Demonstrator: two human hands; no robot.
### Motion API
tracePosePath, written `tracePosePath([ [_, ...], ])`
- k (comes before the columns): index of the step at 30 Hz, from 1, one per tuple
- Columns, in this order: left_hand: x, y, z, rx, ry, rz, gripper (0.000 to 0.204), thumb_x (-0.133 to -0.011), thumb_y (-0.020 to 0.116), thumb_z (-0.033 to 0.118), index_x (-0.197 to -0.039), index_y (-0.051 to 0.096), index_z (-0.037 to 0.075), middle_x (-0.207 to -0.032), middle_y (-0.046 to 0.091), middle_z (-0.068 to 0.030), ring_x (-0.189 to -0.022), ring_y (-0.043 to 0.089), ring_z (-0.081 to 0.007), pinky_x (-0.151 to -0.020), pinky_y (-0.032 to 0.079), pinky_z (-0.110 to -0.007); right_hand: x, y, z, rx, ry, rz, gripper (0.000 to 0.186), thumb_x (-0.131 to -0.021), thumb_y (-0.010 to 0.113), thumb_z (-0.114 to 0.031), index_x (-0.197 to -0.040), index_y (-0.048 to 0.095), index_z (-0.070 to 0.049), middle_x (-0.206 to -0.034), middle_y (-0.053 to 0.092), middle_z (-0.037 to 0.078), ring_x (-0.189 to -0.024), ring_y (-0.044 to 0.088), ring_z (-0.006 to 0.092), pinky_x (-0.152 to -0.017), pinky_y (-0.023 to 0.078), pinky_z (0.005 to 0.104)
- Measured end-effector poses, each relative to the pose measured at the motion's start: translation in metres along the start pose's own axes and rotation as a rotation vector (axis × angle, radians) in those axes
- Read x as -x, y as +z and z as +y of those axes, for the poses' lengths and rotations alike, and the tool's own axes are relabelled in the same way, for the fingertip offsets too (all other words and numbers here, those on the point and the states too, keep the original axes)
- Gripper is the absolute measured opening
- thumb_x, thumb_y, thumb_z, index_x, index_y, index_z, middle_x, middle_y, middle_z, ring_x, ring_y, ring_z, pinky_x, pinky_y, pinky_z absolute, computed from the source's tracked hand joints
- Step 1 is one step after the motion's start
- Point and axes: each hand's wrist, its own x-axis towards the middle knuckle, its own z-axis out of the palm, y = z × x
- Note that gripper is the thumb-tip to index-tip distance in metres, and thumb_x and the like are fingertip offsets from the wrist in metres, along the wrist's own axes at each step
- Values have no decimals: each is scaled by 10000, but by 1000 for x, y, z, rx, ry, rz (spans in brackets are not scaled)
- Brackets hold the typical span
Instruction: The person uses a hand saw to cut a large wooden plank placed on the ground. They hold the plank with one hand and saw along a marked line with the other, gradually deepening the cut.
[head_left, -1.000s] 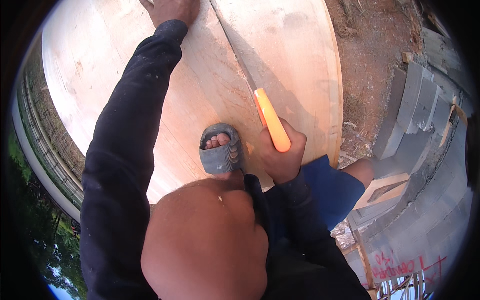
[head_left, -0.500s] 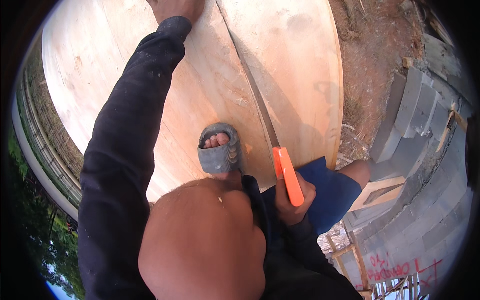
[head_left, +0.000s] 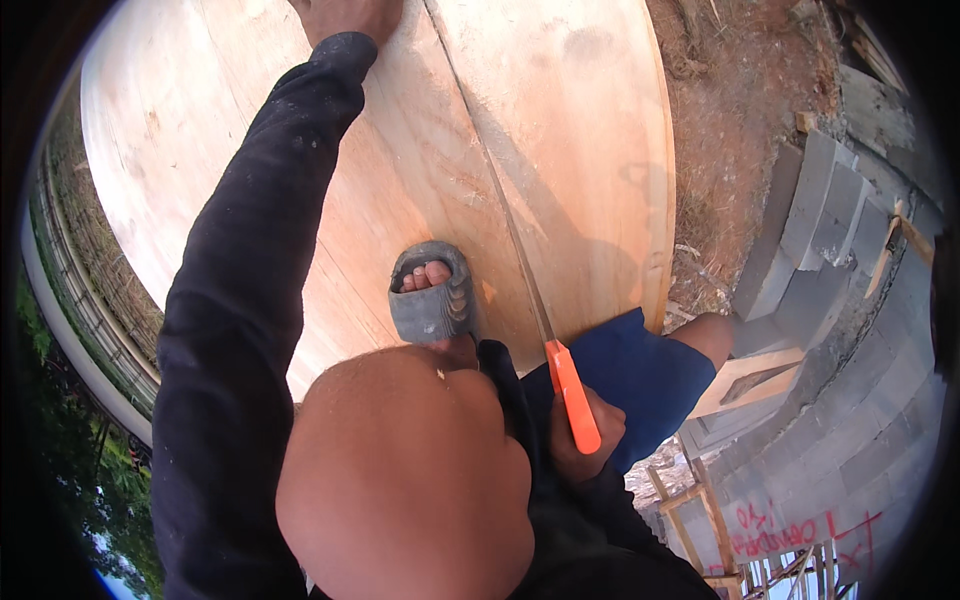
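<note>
A handsaw with an orange handle (head_left: pixel 571 396) is in my right hand (head_left: pixel 590 442), whose fingers are wrapped round the grip. Its thin metal blade (head_left: pixel 522 252) lies along a dark cut line in a large pale plywood sheet (head_left: pixel 620 110). The blade's far end cannot be told apart from the cut. At the top edge of the view my left hand (head_left: pixel 350 20) rests on the sheet, left of the cut; its fingers run out of the picture. My foot in a grey slide sandal (head_left: pixel 432 308) stands on the plywood, just left of the blade.
My bare knee (head_left: pixel 405 470) fills the lower middle. Blue shorts (head_left: pixel 640 380) cover my other leg, right of the saw handle. Grey concrete blocks (head_left: pixel 815 205) and a block wall (head_left: pixel 850 430) stand to the right, with a wooden frame (head_left: pixel 705 515) below. Reddish soil (head_left: pixel 740 110) borders the sheet.
My right hand has drawn the saw back toward me, so its handle sits lower in the view. My left hand and the sandalled foot keep their places on the sheet.
</note>
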Motion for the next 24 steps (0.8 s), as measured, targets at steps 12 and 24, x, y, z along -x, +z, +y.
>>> tracePosePath([
  [12, 0, -3, -2, -11, 0, -25, 683, -1040, 390, 371, -1533, 253, -82, -1624, 218, -257, -1526, 164, -385, -1242, 111, -532, -13, 15, 8, 1, -71, -15, 196, -829, 673, 38, -1014, 692, 98, -756, 692, 167, -653, 719, 244, -625, 541, 296],
  [24, -1, 0, 6, -14, 14, -37, 681, -1050, 378, 383, -1538, 247, -72, -1626, 227, -244, -1526, 163, -383, -1244, 106, -523, -158, 102, -13, -248, 47, 65, 63, -847, 619, 9, -804, 606, 54, -586, 495, 83, -561, 422, 90, -524, 397, 306],
])
